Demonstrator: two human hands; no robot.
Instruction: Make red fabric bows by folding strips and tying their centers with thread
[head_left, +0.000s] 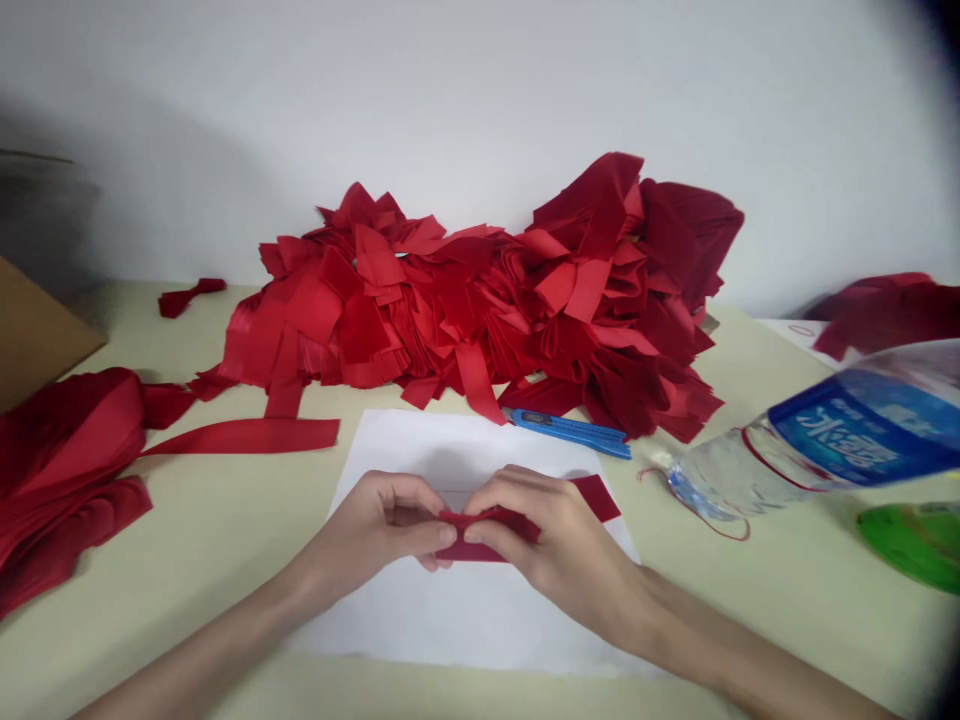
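A folded red ribbon strip [480, 550] is pinched between my two hands above a white sheet of paper [480, 625]. My left hand [394, 520] is closed on its left end, thumb in front. Close beside it, my right hand [536, 530] grips the strip with thumb and fingers. Another red length [596, 497] sticks out behind my right hand onto the paper; whether it belongs to the same strip is hidden. Beyond the paper rises a large heap of red ribbon pieces [465, 300].
A blue utility knife [574, 432] lies at the paper's far edge. To the right, a plastic bottle [862, 430] lies tilted near a green object [915, 540]. More red fabric [67, 460] lies at left, near a cardboard box [37, 330]. A small red bow [191, 296] sits farther back.
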